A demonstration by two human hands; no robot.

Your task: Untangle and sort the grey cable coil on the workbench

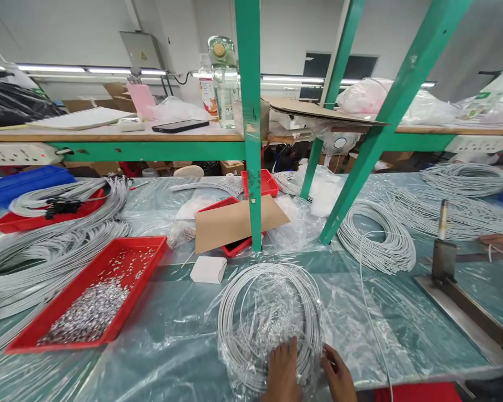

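A round coil of white cable (230,312) lies on the table in front of me, wrapped in a clear plastic bag (272,312) that bunches up in the coil's middle. My left hand (283,371) is on the near part of the coil, its fingers close together and bent down into the film. At the coil's right edge, my right hand (338,375) has its fingers curled on the bag, with the thumb side towards the coil. The film partly hides the fingertips of both hands.
To the left, a red tray (140,279) holds many small shiny metal pieces. More cable coils (375,237) lie right and left. A metal fixture (444,262) stands at the right near another person's hand (501,240). Green posts (255,139) rise behind a small white box (208,269) and cardboard (222,229).
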